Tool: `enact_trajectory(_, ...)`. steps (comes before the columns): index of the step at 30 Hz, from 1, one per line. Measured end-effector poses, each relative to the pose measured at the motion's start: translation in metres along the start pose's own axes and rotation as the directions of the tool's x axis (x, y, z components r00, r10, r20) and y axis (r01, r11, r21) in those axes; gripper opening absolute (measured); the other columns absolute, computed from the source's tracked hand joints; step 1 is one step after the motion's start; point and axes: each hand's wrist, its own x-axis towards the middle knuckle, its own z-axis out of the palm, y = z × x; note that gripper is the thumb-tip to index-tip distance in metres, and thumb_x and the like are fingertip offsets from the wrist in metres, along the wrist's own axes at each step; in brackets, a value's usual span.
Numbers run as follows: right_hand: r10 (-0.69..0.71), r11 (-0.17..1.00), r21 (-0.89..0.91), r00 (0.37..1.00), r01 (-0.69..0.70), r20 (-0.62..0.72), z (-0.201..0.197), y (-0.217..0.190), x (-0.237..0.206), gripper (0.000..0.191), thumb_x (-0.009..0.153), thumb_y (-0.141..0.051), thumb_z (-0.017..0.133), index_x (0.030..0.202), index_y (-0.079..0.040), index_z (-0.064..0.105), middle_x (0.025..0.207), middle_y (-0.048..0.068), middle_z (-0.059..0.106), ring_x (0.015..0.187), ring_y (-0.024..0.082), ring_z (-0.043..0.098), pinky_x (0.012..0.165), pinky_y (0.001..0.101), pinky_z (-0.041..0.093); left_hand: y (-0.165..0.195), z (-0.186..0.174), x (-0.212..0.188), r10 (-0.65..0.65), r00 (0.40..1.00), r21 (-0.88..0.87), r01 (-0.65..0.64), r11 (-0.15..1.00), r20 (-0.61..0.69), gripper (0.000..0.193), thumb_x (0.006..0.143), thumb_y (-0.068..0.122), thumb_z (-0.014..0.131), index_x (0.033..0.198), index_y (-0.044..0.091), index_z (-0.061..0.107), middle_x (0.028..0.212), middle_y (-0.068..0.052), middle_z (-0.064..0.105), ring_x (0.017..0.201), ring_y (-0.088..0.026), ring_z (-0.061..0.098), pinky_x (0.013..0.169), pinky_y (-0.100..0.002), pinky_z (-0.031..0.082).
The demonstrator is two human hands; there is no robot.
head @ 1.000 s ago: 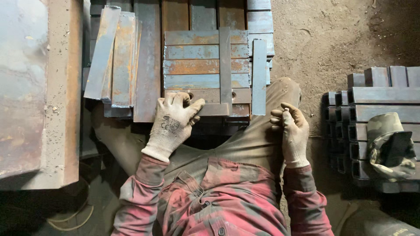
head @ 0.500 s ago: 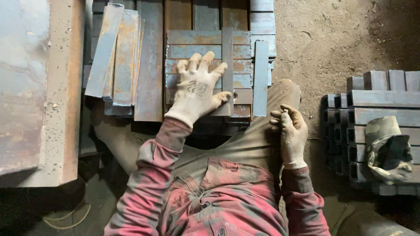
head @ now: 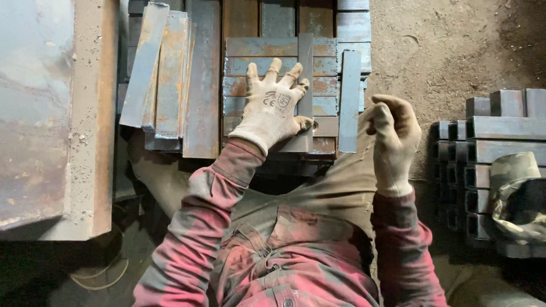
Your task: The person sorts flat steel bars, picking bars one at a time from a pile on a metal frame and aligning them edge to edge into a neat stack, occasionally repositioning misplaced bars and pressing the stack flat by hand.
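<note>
Fingers (head: 277,71) of the left hand (head: 272,108) are lying spread on the stacked steel plates (head: 250,48) at twelve o'clock; right hand (head: 393,136) is resting curled, empty, on the knee (head: 347,170) at three o'clock; closing round one plate seems to be the next need.

Sq. tubes (head: 500,128) w/ cap (head: 520,196)

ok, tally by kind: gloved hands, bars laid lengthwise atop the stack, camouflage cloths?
Gloved hands: 2, left hand, right hand
Lengthwise bars on the stack: 2
Camouflage cloth: 1
Total: 5
</note>
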Motion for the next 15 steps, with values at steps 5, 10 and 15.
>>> enact_trajectory(5,-0.128,0.977,-0.15,0.977,0.154,0.17,0.033,-0.011,0.06,0.01,0.106,-0.003,0.068,0.116,-0.001,0.064,0.103,0.005,0.076,0.087,0.009,0.071,0.074,0.0238,0.059,0.003,-0.008,0.002,-0.001,0.998,0.046,-0.002,0.999,0.064,0.093,0.075,0.076,0.067,0.15,0.025,0.046,0.162,0.001,0.033,0.149,-0.037,0.025,0.113,-0.075,0.007)
enact_trajectory(10,-0.417,0.847,-0.214,0.858,0.486,0.299,0.061,-0.002,0.109,0.011,0.108,0.005,0.067,0.119,0.002,0.066,0.105,0.011,0.078,0.097,0.014,0.075,0.083,0.027,0.06,0.006,-0.017,0.003,-0.014,0.996,0.104,0.006,0.995,0.083,0.089,0.077,0.071,0.07,0.15,0.024,0.049,0.162,0.0,0.035,0.148,-0.036,0.03,0.112,-0.078,0.01)
enact_trajectory(15,-0.37,0.816,-0.327,0.866,0.476,0.337,0.074,0.01,0.133,0.01,0.105,0.002,0.07,0.114,0.0,0.07,0.1,0.013,0.077,0.09,0.016,0.077,0.078,0.0284,0.059,0.006,-0.022,0.005,-0.057,0.988,0.069,0.047,0.997,0.146,0.081,0.077,0.066,0.071,0.145,0.028,0.052,0.163,0.004,0.032,0.146,-0.037,0.031,0.107,-0.081,0.013)
